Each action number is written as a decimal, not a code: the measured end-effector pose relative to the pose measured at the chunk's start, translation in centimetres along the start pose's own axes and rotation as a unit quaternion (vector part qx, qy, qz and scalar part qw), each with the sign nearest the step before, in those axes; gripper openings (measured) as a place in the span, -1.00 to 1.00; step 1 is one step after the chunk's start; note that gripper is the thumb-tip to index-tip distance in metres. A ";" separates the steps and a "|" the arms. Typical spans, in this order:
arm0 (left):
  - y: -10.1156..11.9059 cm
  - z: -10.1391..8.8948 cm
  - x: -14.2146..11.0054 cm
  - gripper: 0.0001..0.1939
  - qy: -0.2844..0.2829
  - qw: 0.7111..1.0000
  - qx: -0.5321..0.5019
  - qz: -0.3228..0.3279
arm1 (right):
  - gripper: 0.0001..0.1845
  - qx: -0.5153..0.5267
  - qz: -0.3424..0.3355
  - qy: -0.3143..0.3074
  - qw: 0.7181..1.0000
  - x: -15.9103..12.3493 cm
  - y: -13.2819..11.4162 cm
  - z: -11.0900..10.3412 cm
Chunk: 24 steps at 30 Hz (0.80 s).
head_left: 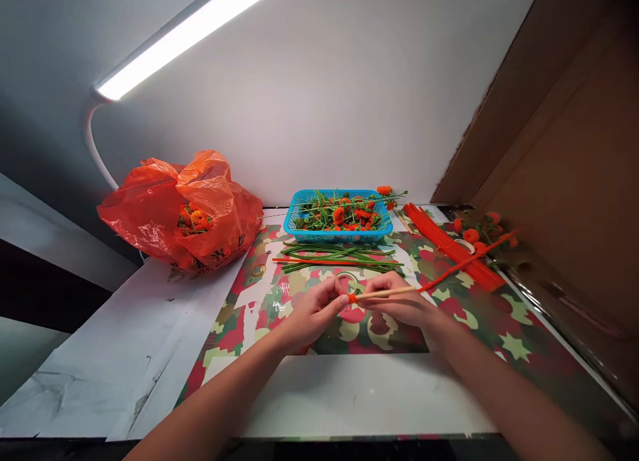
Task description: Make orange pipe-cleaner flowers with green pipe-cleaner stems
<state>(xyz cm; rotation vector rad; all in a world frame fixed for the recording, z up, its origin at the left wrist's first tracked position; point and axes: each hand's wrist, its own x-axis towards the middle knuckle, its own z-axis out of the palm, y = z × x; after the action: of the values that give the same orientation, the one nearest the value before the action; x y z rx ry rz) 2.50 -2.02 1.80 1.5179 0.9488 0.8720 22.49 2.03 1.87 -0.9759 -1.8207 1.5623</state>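
Observation:
Over the front of the patterned mat, my left hand point(319, 309) is closed, its thumb and fingers pinching an orange fuzzy pipe cleaner point(353, 299) where it is coiled at the tip of a thin wooden stick point(387, 293). My right hand point(399, 307) is closed around that stick just beside the coil. The stick slants up to the right across my right hand, and a long orange fuzzy length point(464, 265) runs on from its far end. Behind my hands lie several green pipe cleaners point(344, 249), with an orange one point(334, 261) among them.
A blue basket point(339, 237) of orange flowers stands at the back. To its left sits an orange plastic bag point(219, 208) of flowers, under a lit lamp point(190, 38). A bundle of orange pipe cleaners point(452, 248) and more flowers point(472, 235) lie by the cardboard wall point(564, 135).

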 end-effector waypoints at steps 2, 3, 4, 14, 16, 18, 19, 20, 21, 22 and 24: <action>0.3 -0.3 -0.2 -0.74 -0.059 0.997 0.043 -0.022 | -0.64 -0.007 0.033 -0.052 0.998 -0.1 0.0 -0.8; 0.4 -0.4 -0.3 -0.75 -0.085 0.994 0.063 -0.027 | -0.68 -0.016 0.043 -0.077 0.996 -0.1 0.1 -1.0; 0.6 -0.4 -0.3 -0.76 -0.107 0.990 0.085 -0.028 | -0.72 -0.030 0.043 -0.098 0.994 -0.2 0.1 -1.2; 0.7 -1.6 0.1 -0.83 -0.053 0.962 0.265 -0.031 | -0.85 -0.366 -0.147 0.075 0.916 -0.4 -0.5 1.2; 0.5 -1.6 0.1 -0.82 -0.043 0.964 0.260 -0.031 | -0.86 -0.408 -0.175 0.092 0.891 -0.3 -0.2 1.3; 0.3 -1.6 0.1 -0.81 -0.030 0.966 0.255 -0.032 | -0.82 -0.437 -0.203 0.111 0.869 -0.3 0.1 1.3; 0.2 -1.5 0.1 -0.80 -0.024 0.967 0.253 -0.031 | -0.79 -0.447 -0.216 0.122 0.859 -0.3 0.3 1.4; 0.1 -1.5 0.1 -0.80 -0.019 0.967 0.251 -0.031 | -0.76 -0.457 -0.227 0.131 0.850 -0.3 0.5 1.4; 0.0 -1.4 0.1 -0.80 -0.017 0.968 0.250 -0.031 | -0.74 -0.468 -0.237 0.139 0.840 -0.2 0.6 1.4; 0.0 -1.3 0.1 -0.79 -0.016 0.967 0.250 -0.035 | -0.71 -0.480 -0.248 0.144 0.829 -0.2 0.7 1.4; -0.1 -1.1 0.1 -0.79 -0.012 0.966 0.253 -0.045 | -0.69 -0.506 -0.270 0.149 0.806 -0.2 0.7 1.5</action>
<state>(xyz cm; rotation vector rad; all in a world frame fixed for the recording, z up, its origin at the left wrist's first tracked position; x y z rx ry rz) 1.56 -1.46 1.85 1.8907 1.2778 0.5649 21.54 0.99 0.94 -0.8902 -2.3851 -0.0054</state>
